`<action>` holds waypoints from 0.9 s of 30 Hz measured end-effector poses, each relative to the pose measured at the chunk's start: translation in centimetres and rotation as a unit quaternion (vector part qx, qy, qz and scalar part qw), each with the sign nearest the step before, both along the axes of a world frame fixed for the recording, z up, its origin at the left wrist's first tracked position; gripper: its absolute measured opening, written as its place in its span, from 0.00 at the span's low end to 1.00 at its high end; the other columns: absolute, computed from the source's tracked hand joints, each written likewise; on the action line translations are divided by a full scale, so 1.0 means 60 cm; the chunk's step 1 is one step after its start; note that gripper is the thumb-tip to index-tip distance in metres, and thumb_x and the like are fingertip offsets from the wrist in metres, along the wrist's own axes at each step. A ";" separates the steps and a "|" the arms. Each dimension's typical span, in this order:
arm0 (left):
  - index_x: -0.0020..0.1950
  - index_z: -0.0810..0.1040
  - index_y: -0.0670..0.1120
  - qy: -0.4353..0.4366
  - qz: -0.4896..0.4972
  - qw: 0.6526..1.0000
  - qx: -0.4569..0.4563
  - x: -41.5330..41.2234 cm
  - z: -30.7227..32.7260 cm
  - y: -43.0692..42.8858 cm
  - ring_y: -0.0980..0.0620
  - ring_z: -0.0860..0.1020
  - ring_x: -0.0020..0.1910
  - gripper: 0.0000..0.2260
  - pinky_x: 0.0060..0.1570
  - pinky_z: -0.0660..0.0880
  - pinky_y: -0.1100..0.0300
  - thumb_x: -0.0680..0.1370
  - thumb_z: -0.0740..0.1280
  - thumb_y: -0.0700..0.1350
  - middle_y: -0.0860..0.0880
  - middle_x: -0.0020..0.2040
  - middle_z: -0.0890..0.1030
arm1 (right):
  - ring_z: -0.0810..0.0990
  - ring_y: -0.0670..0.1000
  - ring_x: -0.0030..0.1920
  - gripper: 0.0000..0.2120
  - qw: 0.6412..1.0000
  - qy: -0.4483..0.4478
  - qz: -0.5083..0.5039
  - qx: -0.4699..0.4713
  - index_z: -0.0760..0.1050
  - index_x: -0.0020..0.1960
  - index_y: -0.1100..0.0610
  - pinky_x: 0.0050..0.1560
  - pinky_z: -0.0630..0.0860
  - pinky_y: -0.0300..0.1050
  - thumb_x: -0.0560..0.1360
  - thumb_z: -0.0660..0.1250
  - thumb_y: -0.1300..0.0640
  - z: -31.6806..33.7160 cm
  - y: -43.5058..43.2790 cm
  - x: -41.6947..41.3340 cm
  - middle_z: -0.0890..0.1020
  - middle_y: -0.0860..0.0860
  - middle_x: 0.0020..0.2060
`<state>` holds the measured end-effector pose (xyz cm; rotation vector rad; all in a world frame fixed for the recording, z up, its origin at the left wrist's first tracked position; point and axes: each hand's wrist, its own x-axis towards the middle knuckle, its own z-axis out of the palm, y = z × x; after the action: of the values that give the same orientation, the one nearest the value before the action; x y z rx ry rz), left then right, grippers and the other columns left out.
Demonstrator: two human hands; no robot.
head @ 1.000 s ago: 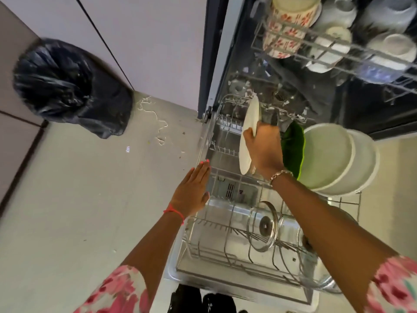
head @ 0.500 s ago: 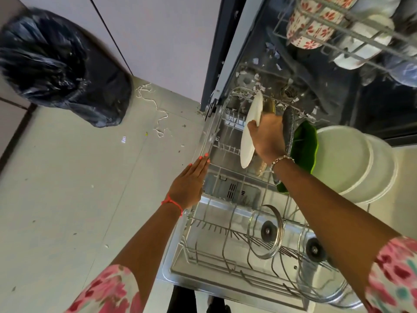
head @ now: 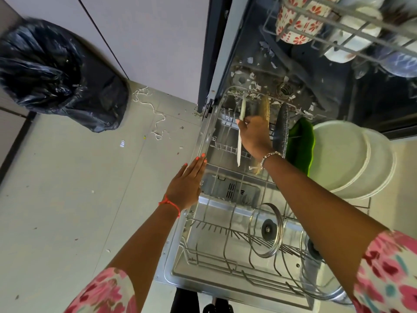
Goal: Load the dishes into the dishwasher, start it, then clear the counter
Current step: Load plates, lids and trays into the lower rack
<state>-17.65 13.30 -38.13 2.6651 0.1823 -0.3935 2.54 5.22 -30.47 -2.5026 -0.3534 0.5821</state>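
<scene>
Pale tiled floor (head: pixel 67 199), littered with scraps and a tangle of white string (head: pixel 155 123); plain cabinet panels (head: pixel 146 30) at 12 o'clock. A black bin bag (head: pixel 56 71) sits at 10 o'clock.

The dishwasher stands open from 1 to 5 o'clock, with its lower rack (head: pixel 203 136) pulled out over the door. The upper rack (head: pixel 338 35) at 1 o'clock carries a floral cup (head: pixel 297 21) and pale crockery. At 3 o'clock in the lower rack, on edge, stand a tan plate (head: pixel 266 105), a dark plate (head: pixel 282 127), a green dish (head: pixel 301 145) and two large white plates (head: pixel 338 154). A glass lid (head: pixel 266 229) stands in the tines at 5 o'clock.

The right hand (head: pixel 255 136) has its fingers clamped on a white plate (head: pixel 239 141), held upright and edge-on in the rack's far-left rows, just left of the tan plate. The left hand (head: pixel 186 184) has straight fingers held together, tips at the rack's left rim.
</scene>
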 end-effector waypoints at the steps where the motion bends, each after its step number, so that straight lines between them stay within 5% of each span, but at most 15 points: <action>1: 0.75 0.42 0.44 0.006 0.002 1.000 0.004 0.001 0.002 -0.002 0.50 0.37 0.72 0.29 0.70 0.41 0.57 0.80 0.55 0.41 0.48 0.74 0.38 | 0.76 0.56 0.39 0.16 1.000 0.013 0.008 0.001 0.75 0.51 0.72 0.34 0.62 0.36 0.79 0.59 0.57 0.003 -0.006 -0.004 0.79 0.61 0.42; 6: 0.76 0.45 0.43 0.027 0.029 0.999 -0.011 0.001 0.021 -0.022 0.49 0.39 0.74 0.29 0.74 0.45 0.52 0.80 0.57 0.43 0.46 0.77 0.42 | 0.79 0.61 0.53 0.17 0.998 0.036 0.033 0.038 0.70 0.64 0.68 0.51 0.72 0.43 0.81 0.56 0.59 0.047 -0.041 -0.040 0.79 0.65 0.53; 9: 0.76 0.51 0.41 0.007 0.051 0.996 -0.079 -0.012 0.052 -0.053 0.45 0.54 0.75 0.27 0.73 0.57 0.54 0.80 0.60 0.42 0.42 0.76 0.55 | 0.81 0.56 0.51 0.16 0.993 0.048 -0.004 0.107 0.71 0.63 0.68 0.56 0.74 0.40 0.80 0.58 0.60 0.082 -0.085 -0.080 0.79 0.63 0.56; 12: 0.73 0.61 0.43 0.001 0.134 0.977 -0.168 -0.041 0.086 -0.097 0.44 0.77 0.55 0.23 0.55 0.76 0.51 0.79 0.62 0.41 0.41 0.59 0.76 | 0.82 0.49 0.39 0.12 0.968 0.123 -0.082 0.204 0.74 0.59 0.67 0.43 0.80 0.43 0.79 0.60 0.61 0.116 -0.157 -0.137 0.82 0.59 0.43; 15: 0.68 0.68 0.43 0.068 0.200 0.939 -0.272 -0.093 0.097 -0.159 0.41 0.78 0.35 0.20 0.44 0.77 0.46 0.76 0.62 0.35 0.39 0.34 0.78 | 0.78 0.45 0.28 0.05 0.939 0.196 -0.150 0.241 0.77 0.48 0.61 0.30 0.76 0.37 0.78 0.62 0.62 0.136 -0.257 -0.215 0.80 0.54 0.33; 19: 0.62 0.73 0.44 0.121 0.245 0.880 -0.388 -0.177 0.101 -0.269 0.46 0.75 0.31 0.20 0.46 0.77 0.53 0.73 0.61 0.29 0.44 0.28 0.74 | 0.76 0.51 0.26 0.09 0.899 0.266 -0.238 0.252 0.78 0.42 0.56 0.23 0.71 0.38 0.76 0.63 0.65 0.123 -0.418 -0.333 0.81 0.54 0.31; 22: 0.58 0.74 0.48 0.126 0.277 0.860 -0.409 -0.218 0.095 -0.345 0.48 0.72 0.31 0.19 0.38 0.75 0.65 0.74 0.61 0.28 0.42 0.28 0.70 | 0.75 0.50 0.23 0.07 0.867 0.322 -0.302 0.230 0.77 0.44 0.62 0.21 0.68 0.37 0.76 0.62 0.69 0.093 -0.522 -0.411 0.80 0.57 0.31; 27: 0.60 0.71 0.48 0.100 0.358 0.830 -0.415 -0.244 0.076 -0.423 0.52 0.76 0.30 0.15 0.31 0.72 0.69 0.78 0.62 0.33 0.39 0.30 0.75 | 0.76 0.48 0.21 0.04 0.836 0.320 -0.381 0.229 0.76 0.50 0.63 0.19 0.67 0.34 0.76 0.64 0.66 0.036 -0.626 -0.476 0.79 0.59 0.33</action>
<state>-32.27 -12.10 -33.55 1.5387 0.8320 -0.3747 -26.03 -32.33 -28.29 -1.6374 0.6628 0.8125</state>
